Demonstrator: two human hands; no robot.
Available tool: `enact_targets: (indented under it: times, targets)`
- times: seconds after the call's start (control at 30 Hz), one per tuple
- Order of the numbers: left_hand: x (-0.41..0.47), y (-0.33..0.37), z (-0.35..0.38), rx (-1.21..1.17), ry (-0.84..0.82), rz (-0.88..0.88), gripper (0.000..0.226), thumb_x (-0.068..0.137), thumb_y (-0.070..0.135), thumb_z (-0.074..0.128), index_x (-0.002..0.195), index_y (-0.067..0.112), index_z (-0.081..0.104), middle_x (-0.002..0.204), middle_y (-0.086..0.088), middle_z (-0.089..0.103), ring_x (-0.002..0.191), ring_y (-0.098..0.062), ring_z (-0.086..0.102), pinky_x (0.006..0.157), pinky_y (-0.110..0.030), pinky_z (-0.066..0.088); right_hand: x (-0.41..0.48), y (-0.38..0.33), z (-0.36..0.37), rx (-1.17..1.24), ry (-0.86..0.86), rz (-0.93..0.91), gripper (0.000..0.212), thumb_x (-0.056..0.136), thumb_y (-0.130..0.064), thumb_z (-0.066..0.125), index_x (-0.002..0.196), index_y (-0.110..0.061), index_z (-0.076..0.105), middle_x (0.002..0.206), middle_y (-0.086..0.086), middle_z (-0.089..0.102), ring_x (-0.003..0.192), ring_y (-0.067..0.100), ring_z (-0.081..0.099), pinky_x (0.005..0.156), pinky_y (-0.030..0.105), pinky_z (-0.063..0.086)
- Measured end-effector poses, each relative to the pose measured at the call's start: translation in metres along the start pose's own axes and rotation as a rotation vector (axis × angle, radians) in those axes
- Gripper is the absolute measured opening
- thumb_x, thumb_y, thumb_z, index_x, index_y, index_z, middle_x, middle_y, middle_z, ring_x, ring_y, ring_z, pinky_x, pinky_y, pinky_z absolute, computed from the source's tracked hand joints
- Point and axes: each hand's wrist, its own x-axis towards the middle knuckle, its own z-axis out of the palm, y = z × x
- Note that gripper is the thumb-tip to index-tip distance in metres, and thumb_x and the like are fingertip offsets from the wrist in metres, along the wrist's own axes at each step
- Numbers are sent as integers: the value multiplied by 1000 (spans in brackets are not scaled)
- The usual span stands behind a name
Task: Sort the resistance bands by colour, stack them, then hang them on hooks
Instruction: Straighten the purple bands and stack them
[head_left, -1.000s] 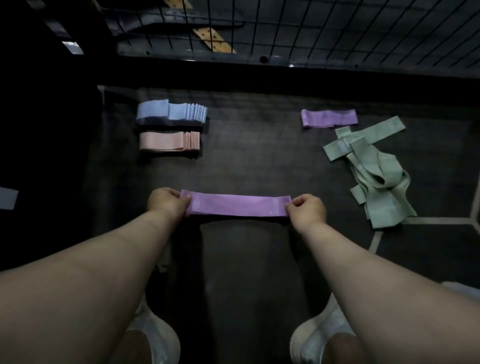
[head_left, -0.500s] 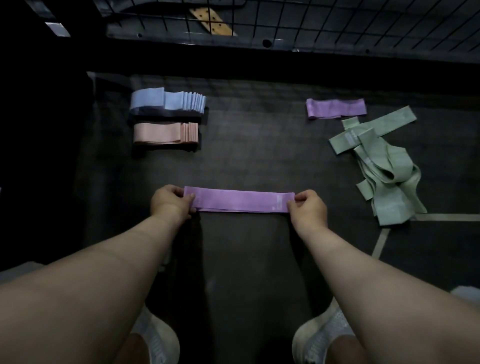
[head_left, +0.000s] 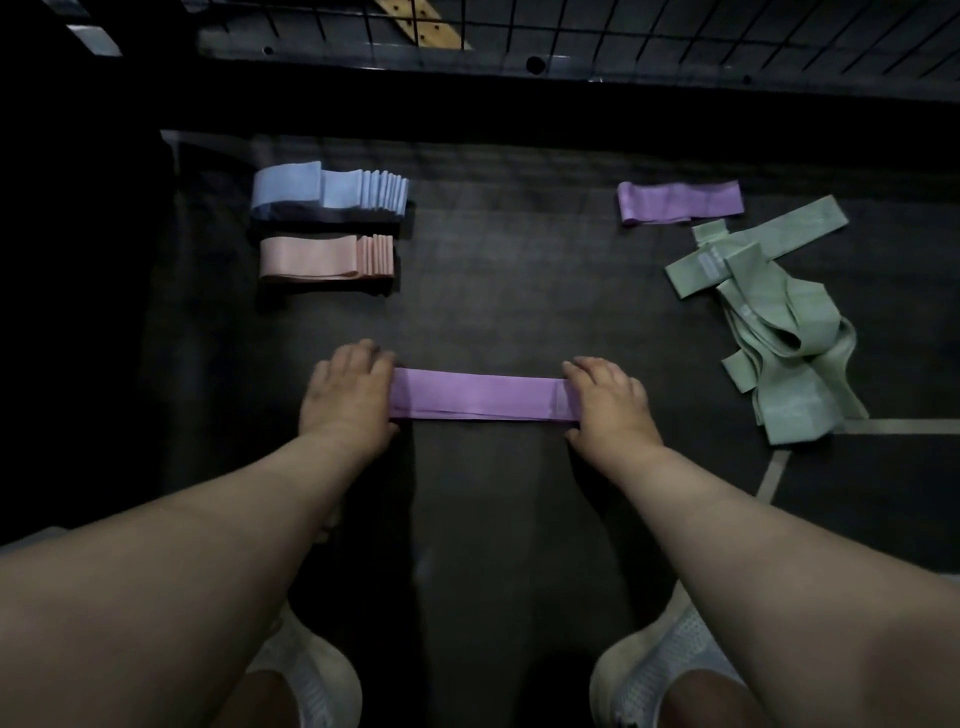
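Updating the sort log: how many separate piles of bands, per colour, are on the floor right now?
Blue: 1, the blue stack
Pink: 1, the pink stack
Purple: 2, near purple pile and far purple pile
Green: 1, the green heap
Total: 5 piles

no readable text, label patch (head_left: 709, 266) on green bands (head_left: 779, 338) blurred

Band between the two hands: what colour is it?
Purple. The band shows best in the head view, the only one.
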Motion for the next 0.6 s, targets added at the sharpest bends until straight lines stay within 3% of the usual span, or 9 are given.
enact_targets:
  times: [0.2,0.37,0.6]
  targets:
    - [0,-6,10,67,-13,93,72,86,34,64,150,29,32,149,1,37,135,-22,37,106,-35,28,9,9,1,-15,-13,-68,75,82,-19,71,148,-27,37,152,-3,32,142,20,27,113,37,19]
    - [1,-9,12,49,2,84,58,89,30,59,144,27,41,141,-1,44,129,-24,42,103,-36,31,15,9,5,50,25,-93,47,90,-22,62,136,-23,50,138,2,44,126,26,42,106,32,29]
    - [5,-6,8,-32,-8,90,64,86,35,64,146,28,40,143,-2,41,130,-25,40,105,-37,31,11,7,4,52,19,-96,53,89,-26,64,139,-24,48,136,3,43,127,26,41,108,34,30]
